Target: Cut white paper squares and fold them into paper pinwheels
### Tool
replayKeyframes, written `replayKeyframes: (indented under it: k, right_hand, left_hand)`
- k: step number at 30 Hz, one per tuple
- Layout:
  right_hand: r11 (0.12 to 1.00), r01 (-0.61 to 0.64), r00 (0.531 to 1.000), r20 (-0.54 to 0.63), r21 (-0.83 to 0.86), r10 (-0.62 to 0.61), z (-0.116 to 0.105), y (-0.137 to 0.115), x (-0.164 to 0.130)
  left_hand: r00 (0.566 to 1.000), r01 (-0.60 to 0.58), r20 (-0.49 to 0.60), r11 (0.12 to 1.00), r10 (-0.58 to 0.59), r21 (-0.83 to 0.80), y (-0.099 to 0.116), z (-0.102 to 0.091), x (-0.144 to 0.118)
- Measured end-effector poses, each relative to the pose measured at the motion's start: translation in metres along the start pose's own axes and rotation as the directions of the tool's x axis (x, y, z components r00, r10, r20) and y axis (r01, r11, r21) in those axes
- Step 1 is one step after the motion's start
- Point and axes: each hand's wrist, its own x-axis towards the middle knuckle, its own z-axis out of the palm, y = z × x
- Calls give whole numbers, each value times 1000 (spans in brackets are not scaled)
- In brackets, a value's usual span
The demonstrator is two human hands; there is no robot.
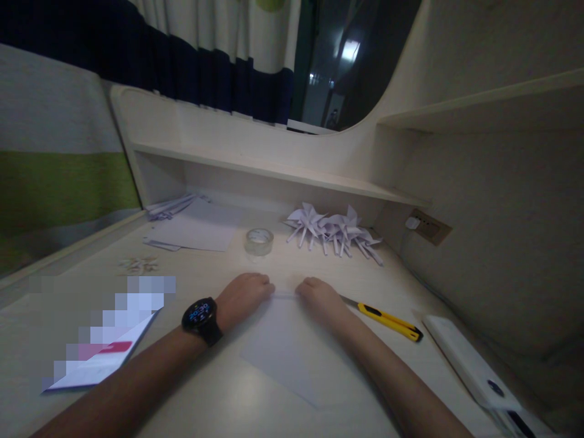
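A white sheet of paper (292,353) lies flat on the pale desk (219,401) in front of me. My left hand (244,295), with a black watch on the wrist, pinches the far edge of the sheet with curled fingers. My right hand (322,299) grips the same far edge just to the right. The two hands are a few centimetres apart, both pressing down on the fold line at the paper's top. The fingertips are tucked under and hidden.
A yellow utility knife (387,320) lies right of my right hand. A clear tape roll (259,242) stands behind the hands. Folded paper pinwheels (335,234) pile at the back. Loose sheets (194,231) sit back left, a booklet (98,359) near left, a white device (469,365) at right.
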Motion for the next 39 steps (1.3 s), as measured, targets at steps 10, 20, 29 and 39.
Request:
replayKeyframes:
  k: [10, 20, 29, 39]
  right_hand:
    - [986, 121, 989, -101, 118, -109, 7, 10, -4]
    - [984, 101, 979, -189, 147, -72, 17, 18, 0]
    - [988, 105, 992, -54, -117, -112, 5, 6, 0]
    - [980, 108, 992, -54, -165, -118, 10, -2, 2]
  left_hand:
    - [999, 10, 40, 1000, -11, 24, 4, -1, -2]
    - [1000, -20, -15, 1000, 20, -3, 1, 8, -2]
    - [996, -33, 85, 996, 26, 84, 17, -3, -1]
    - [997, 8, 71, 994, -15, 106, 16, 0, -1]
